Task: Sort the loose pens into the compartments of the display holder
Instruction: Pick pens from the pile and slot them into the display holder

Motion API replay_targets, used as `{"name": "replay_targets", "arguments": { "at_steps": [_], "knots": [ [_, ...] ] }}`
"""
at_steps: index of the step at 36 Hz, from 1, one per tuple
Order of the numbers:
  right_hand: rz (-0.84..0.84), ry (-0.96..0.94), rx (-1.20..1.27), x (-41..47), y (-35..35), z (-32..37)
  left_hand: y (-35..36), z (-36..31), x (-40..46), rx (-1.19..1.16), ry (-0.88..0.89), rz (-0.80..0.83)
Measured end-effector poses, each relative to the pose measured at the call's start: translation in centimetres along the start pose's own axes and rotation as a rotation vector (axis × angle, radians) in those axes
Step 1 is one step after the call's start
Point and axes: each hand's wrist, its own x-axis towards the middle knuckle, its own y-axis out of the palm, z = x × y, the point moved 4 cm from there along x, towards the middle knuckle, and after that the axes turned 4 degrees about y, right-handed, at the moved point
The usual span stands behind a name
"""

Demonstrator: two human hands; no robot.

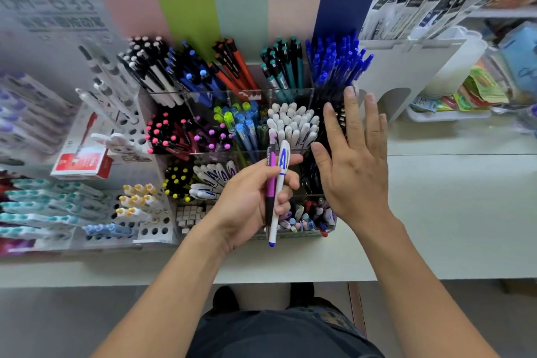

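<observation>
Bright, even, diffuse indoor light, seemingly from overhead; only faint soft shadows on the pale counter (pixel 453 212). No hard glare, just mild sheen on clear compartment walls. Sharpest around the centre. Heavily smeared and soft toward the left edge and upper corners, with wide-angle bowing of straight lines outward.

Views: I have one only, the head camera, so nothing is shared with a second view.
Position: it sits above and in front of the display holder (pixel 247 125), on the person's head.
Facing: forward and steeply down; I see the counter (pixel 436 212) edge, both forearms and the person's lap at the bottom.
Nearness: close, within arm's reach of the holder.
Lens: wide-angle; side racks bend and blur toward the frame edges.
</observation>
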Motion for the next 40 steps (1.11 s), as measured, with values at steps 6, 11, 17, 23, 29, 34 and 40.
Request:
{"name": "replay_targets", "arguments": {
  "at_steps": [6,11,17,23,29,34,40],
  "knots": [
    [0.096,0.231,0.712,-1.5,-2.7,3.8,-1.0,-0.3,-1.1,0.594,0.192,-0.078],
    [0.308,0.445,0.94,-2.0,0.2,5.6,-1.0,-0.7,-2.4,0.927,0.346,-0.145],
    [0.324,0.345,1.045,0.5,-1.2,7.2,-4.0,-1.5,-4.0,0.856,0.329,-0.253],
    [0.077,0.079,0.967,4.8,-4.5,9.7,-8.4,-2.4,-5.6,0.497,0.305,-0.555],
    [0.184,-0.074,0.638,5.9,-0.4,12.9,-10.2,-3.3,-5.5,0.337,0.301,-0.561],
    [0.127,-0.164,0.359,4.9,1.7,14.0,-10.0,-3.5,-4.8,0.231,0.252,-0.481],
    [0.148,-0.204,0.161,3.4,1.2,14.7,-10.4,-3.6,-3.7,0.26,0.209,-0.435]
  ]
}}
